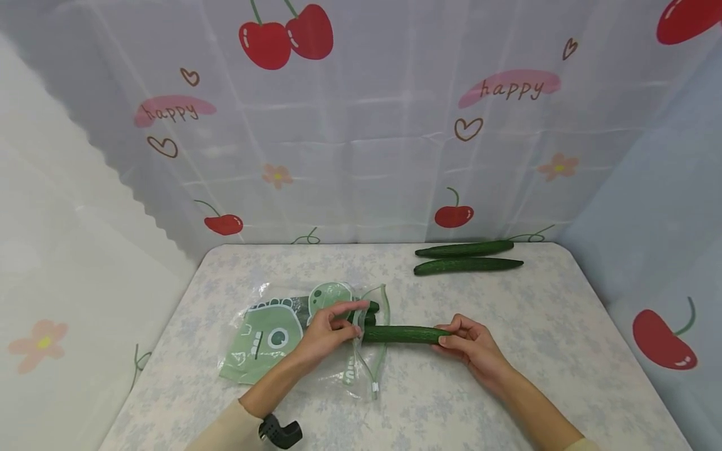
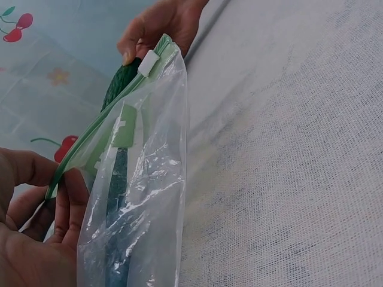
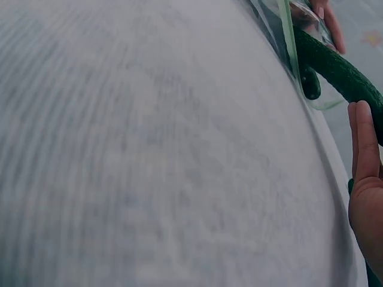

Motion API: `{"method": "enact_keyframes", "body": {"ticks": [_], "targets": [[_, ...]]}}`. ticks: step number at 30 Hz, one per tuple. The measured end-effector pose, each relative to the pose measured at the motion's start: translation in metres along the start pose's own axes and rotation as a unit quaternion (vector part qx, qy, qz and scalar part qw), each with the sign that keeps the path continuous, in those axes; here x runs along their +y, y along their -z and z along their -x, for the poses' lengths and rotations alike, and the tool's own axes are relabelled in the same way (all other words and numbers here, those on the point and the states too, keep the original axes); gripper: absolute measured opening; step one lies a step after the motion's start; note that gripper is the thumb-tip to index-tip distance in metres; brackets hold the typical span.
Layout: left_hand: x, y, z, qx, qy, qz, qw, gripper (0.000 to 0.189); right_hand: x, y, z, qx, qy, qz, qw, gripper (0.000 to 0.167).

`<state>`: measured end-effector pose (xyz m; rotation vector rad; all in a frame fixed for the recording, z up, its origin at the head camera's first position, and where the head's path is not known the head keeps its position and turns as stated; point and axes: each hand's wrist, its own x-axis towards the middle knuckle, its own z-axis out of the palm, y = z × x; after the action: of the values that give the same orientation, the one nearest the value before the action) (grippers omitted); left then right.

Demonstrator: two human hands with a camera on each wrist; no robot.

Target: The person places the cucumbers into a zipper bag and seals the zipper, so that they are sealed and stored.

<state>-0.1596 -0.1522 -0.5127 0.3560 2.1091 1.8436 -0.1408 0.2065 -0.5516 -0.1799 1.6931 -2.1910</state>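
A clear zip bag [image 1: 265, 351] with a green cartoon print lies on the table, its mouth facing right. My left hand [image 1: 327, 332] pinches the upper layer of the bag's mouth; in the left wrist view, thumb and fingers grip its green zip edge [image 2: 90, 133]. My right hand [image 1: 470, 344] holds a cucumber [image 1: 403, 334] by its right end. The cucumber's left end is inside the bag's mouth, partly hidden by the left hand. Other cucumbers [image 1: 373, 307] sit in the bag, their ends showing near the opening. A white slider [image 2: 148, 63] sits near one end of the zip.
Two more cucumbers [image 1: 468, 266] lie side by side at the table's back right. The table [image 1: 485, 413] has a pale patterned cloth. A printed curtain [image 1: 361, 156] hangs behind it, with more sheeting at both sides. A black band [image 1: 280, 432] is on the left wrist.
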Motion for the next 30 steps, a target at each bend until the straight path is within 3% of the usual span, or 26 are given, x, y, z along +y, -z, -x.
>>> {"method": "enact_keyframes", "body": {"ticks": [10,17,30], "targets": [[0.0,0.0,0.001,0.004,0.011,0.002,0.9999,0.055,0.004,-0.021,-0.012,0.033,-0.029,-0.04,0.9983,0.023],[0.001,-0.001,0.001,0.005,0.016,0.008,0.9998,0.055,0.009,-0.03,-0.013,0.017,-0.042,-0.069,0.9966,0.021],[0.0,0.001,0.003,0.007,0.01,0.02,0.9997,0.054,0.014,-0.053,-0.027,0.035,-0.032,-0.027,0.9985,0.02]]}}
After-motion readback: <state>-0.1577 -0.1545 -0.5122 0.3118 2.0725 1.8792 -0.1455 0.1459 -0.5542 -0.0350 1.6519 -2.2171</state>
